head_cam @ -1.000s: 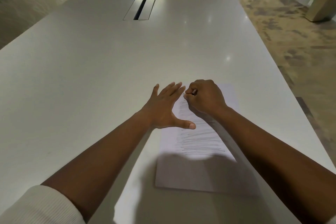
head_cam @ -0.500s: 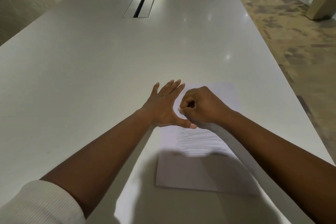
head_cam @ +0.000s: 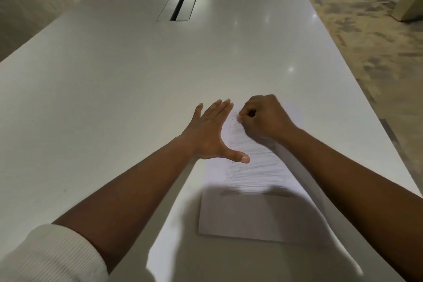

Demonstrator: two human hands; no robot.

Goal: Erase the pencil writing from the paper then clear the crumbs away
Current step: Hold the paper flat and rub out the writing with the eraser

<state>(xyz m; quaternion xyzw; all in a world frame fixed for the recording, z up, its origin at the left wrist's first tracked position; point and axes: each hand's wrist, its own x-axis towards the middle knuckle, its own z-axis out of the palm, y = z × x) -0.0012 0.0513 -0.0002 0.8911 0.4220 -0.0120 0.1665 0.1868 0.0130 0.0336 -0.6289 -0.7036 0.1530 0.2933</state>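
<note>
White paper [head_cam: 256,215] lies flat on the grey tabletop [head_cam: 114,89], pencil writing [head_cam: 254,167] across its middle; the left hand [head_cam: 211,135] presses its left edge, fingers spread flat; the right hand [head_cam: 263,119] is fisted at the top lines, its contents hidden.

Soft, fairly bright light falls on the long glossy white table [head_cam: 114,103], with small glare spots near its far right side and a brighter sheen at the far end. A dark shadow covers the near half of the white paper sheet [head_cam: 251,217]. Wide-angle distortion bends the table's edges, and the cream ribbed sleeve [head_cam: 45,256] is soft.
</note>
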